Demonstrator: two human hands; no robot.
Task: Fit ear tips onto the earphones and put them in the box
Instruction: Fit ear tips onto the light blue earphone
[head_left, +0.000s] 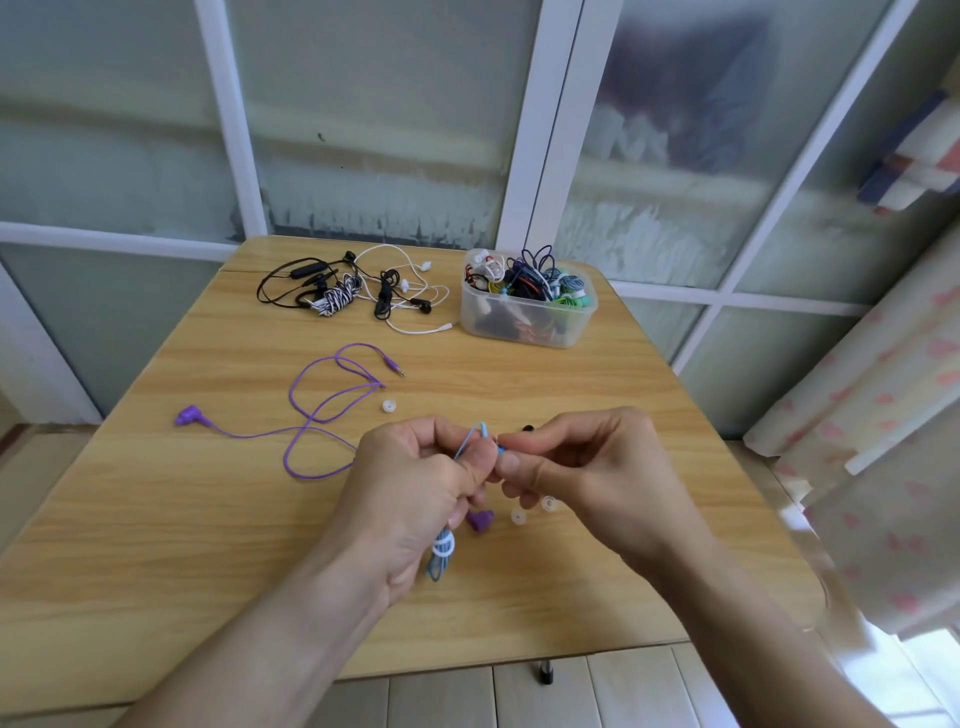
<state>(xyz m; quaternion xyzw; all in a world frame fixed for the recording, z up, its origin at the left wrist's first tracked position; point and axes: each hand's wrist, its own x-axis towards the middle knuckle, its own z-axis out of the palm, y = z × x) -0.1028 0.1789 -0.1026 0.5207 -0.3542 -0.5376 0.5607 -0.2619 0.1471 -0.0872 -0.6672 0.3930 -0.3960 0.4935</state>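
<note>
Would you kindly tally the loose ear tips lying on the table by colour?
White or clear ear tips: 3, one beside the purple earphones, two under the right hand.
Black ear tips: 1, beyond the hands.
Total: 4 in view; the hands may hide others.

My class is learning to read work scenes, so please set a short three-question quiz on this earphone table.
1. True or false: the clear plastic box is empty.
2. Which earphones do both hands hold: A purple, B blue, C white?
3. Fill in: the purple earphones' cable lies loose on the ____.

Key: 1 false, it holds tangled earphones. 2 B, the left hand and right hand hold the blue earphones. 3 table.
</note>
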